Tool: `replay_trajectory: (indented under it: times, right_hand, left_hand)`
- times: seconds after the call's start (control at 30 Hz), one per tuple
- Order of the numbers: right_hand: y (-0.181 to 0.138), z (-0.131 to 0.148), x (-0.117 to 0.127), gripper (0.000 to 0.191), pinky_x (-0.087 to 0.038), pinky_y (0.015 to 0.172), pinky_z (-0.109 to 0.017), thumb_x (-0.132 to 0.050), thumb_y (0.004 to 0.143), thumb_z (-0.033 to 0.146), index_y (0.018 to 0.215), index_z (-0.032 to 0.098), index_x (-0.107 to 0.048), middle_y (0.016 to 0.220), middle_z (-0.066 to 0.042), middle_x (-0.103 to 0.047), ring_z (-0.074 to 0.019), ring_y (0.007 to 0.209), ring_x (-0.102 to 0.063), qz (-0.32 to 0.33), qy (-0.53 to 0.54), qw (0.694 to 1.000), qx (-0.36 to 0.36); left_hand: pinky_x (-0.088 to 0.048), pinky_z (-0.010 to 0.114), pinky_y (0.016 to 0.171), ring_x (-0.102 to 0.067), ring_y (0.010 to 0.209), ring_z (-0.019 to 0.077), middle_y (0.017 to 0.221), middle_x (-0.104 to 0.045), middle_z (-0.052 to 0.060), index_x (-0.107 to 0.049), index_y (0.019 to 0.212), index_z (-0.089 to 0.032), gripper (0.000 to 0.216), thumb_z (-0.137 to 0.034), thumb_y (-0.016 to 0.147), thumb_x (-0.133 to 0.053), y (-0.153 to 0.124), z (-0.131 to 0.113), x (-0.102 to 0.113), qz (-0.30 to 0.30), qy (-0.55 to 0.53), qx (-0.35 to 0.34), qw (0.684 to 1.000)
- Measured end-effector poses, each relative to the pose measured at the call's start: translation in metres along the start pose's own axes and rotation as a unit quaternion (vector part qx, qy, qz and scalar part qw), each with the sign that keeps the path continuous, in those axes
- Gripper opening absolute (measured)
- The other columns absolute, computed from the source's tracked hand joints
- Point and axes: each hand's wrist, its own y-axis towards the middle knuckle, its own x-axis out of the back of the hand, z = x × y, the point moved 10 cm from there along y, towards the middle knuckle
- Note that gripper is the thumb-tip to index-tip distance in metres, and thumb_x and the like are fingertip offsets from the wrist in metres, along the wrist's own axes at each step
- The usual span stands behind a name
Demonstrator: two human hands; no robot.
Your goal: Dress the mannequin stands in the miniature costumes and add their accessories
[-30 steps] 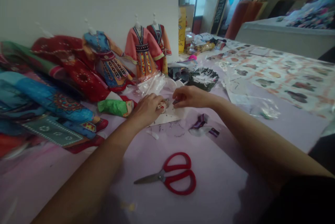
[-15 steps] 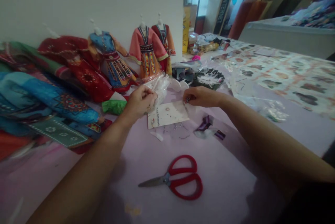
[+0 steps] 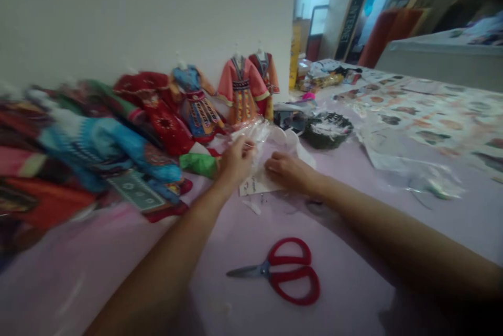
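- Your left hand (image 3: 236, 163) is closed on a clear plastic film (image 3: 253, 134), which now stands up beside your fingers.
- Your right hand (image 3: 288, 172) lies lower than before, on the white card (image 3: 255, 186), now mostly covered; whether it grips anything is hidden.
- The red-handled scissors (image 3: 293, 271) lie apart, nearer you.
- A green fabric bundle (image 3: 200, 164) sits just left of your left hand, with a pink doll dress (image 3: 240, 89) beyond.

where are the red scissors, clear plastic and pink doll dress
red scissors (image 3: 291, 261), head view, on the upper red handle
clear plastic (image 3: 255, 134), head view, on the crumpled part above the left hand (image 3: 236, 162)
pink doll dress (image 3: 240, 89), head view, on the patterned front panel
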Motion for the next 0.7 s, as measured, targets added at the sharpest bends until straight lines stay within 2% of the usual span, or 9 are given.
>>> replay_trajectory:
  times: [0.07,0.13,0.17,0.27,0.37,0.5,0.6,0.63,0.7]
  right_hand:
    - [-0.001,0.005,-0.009,0.022,-0.043,0.074,-0.03,-0.049,0.099,0.014,0.096,0.01,-0.07,0.092,-0.014,-0.065,-0.0195,0.082,-0.059,0.008,-0.026,1.0,0.009]
    - [-0.002,0.002,-0.012,0.025,-0.044,0.073,-0.03,-0.052,0.095,0.008,0.114,0.011,-0.067,0.098,-0.014,-0.066,-0.0206,0.084,-0.061,-0.003,-0.039,0.999,-0.005]
    - [-0.001,0.002,-0.015,0.028,-0.044,0.073,-0.031,-0.053,0.093,0.007,0.117,0.012,-0.066,0.099,-0.014,-0.067,-0.0209,0.084,-0.062,-0.001,-0.042,0.999,-0.005]
    - [0.002,0.0,-0.021,0.021,-0.046,0.07,-0.033,-0.049,0.095,0.007,0.1,0.012,-0.069,0.095,-0.015,-0.067,-0.0222,0.079,-0.062,-0.007,-0.052,0.999,-0.004]
    - [0.006,-0.006,-0.022,0.025,-0.045,0.067,-0.034,-0.046,0.097,0.011,0.091,0.012,-0.07,0.091,-0.016,-0.067,-0.024,0.077,-0.063,-0.024,-0.04,0.999,-0.016]
    - [0.008,-0.031,-0.005,0.025,-0.046,0.072,-0.035,-0.047,0.095,0.014,0.08,0.013,-0.068,0.083,-0.014,-0.07,-0.0239,0.076,-0.065,-0.091,0.062,0.991,-0.073]
    - [0.003,-0.051,0.02,0.019,-0.048,0.072,-0.034,-0.056,0.092,0.024,0.078,0.017,-0.068,0.076,-0.008,-0.07,-0.0224,0.074,-0.067,-0.16,0.231,0.952,-0.121]
    - [0.001,-0.054,0.026,0.018,-0.049,0.071,-0.034,-0.06,0.09,0.029,0.079,0.018,-0.068,0.074,-0.006,-0.07,-0.021,0.072,-0.067,-0.172,0.311,0.925,-0.134]
    - [-0.003,-0.05,0.031,0.022,-0.053,0.071,-0.032,-0.073,0.083,0.04,0.079,0.018,-0.071,0.073,-0.003,-0.07,-0.0174,0.068,-0.066,-0.17,0.489,0.844,-0.144]
  left_hand:
    - [-0.052,0.034,0.088,-0.067,0.098,0.0214,0.101,-0.072,0.008,-0.064,0.098,-0.019,0.017,-0.014,0.09,-0.05,-0.013,-0.008,-0.023,0.098,0.1,-0.036,0.99]
    - [-0.052,0.035,0.093,-0.067,0.102,0.0231,0.101,-0.073,0.009,-0.067,0.093,-0.018,0.018,-0.01,0.087,-0.053,-0.025,-0.009,-0.036,0.142,0.145,-0.049,0.978]
    - [-0.051,0.035,0.094,-0.067,0.103,0.0237,0.101,-0.073,0.01,-0.068,0.093,-0.018,0.019,-0.009,0.087,-0.053,-0.029,-0.008,-0.039,0.15,0.163,-0.049,0.974]
    - [-0.052,0.036,0.093,-0.067,0.103,0.0258,0.104,-0.072,0.012,-0.07,0.097,-0.017,0.02,-0.01,0.088,-0.054,-0.038,-0.003,-0.047,0.167,0.209,-0.044,0.963]
    - [-0.052,0.039,0.093,-0.066,0.104,0.0289,0.109,-0.07,0.016,-0.07,0.103,-0.015,0.021,-0.012,0.088,-0.055,-0.044,0.0,-0.052,0.181,0.24,-0.04,0.953]
    - [-0.052,0.039,0.095,-0.064,0.108,0.0293,0.111,-0.068,0.016,-0.069,0.108,-0.015,0.024,-0.014,0.091,-0.052,-0.049,-0.002,-0.055,0.186,0.265,-0.037,0.946]
    - [-0.052,0.039,0.096,-0.064,0.11,0.0289,0.115,-0.067,0.017,-0.069,0.108,-0.014,0.025,-0.012,0.09,-0.052,-0.052,-0.006,-0.056,0.189,0.27,-0.039,0.943]
    - [-0.052,0.04,0.096,-0.064,0.11,0.0292,0.116,-0.067,0.017,-0.069,0.108,-0.014,0.025,-0.011,0.089,-0.054,-0.053,-0.008,-0.056,0.19,0.269,-0.04,0.943]
    - [-0.053,0.042,0.096,-0.065,0.108,0.0302,0.115,-0.068,0.018,-0.068,0.109,-0.012,0.025,-0.011,0.088,-0.057,-0.053,-0.009,-0.055,0.192,0.26,-0.044,0.945]
